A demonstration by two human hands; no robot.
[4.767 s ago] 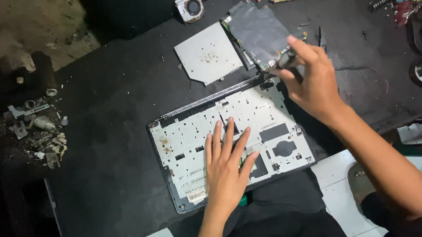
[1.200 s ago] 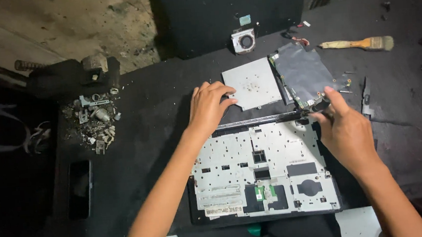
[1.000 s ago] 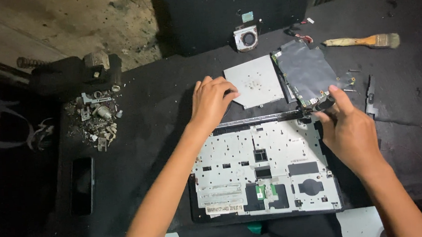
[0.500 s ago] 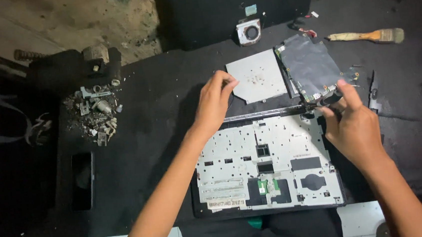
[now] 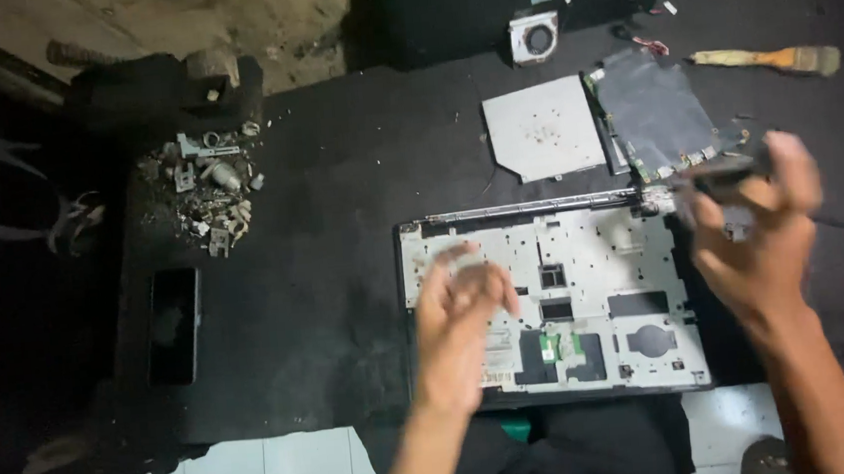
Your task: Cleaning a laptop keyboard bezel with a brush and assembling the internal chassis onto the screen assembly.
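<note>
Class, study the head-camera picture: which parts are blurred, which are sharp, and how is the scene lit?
In the head view, the left hand and right hand are smeared by motion blur; the pale laptop frame, scrap pile and brush stay sharp; light falls on the middle of the dark mat, while the left edge sinks into shadow.

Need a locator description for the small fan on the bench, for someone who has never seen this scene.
Start at the pale laptop chassis in the middle of the black bench. Go up past the grey square plate to the far edge: the fan lies there, the only thing with a round dark opening.
</note>
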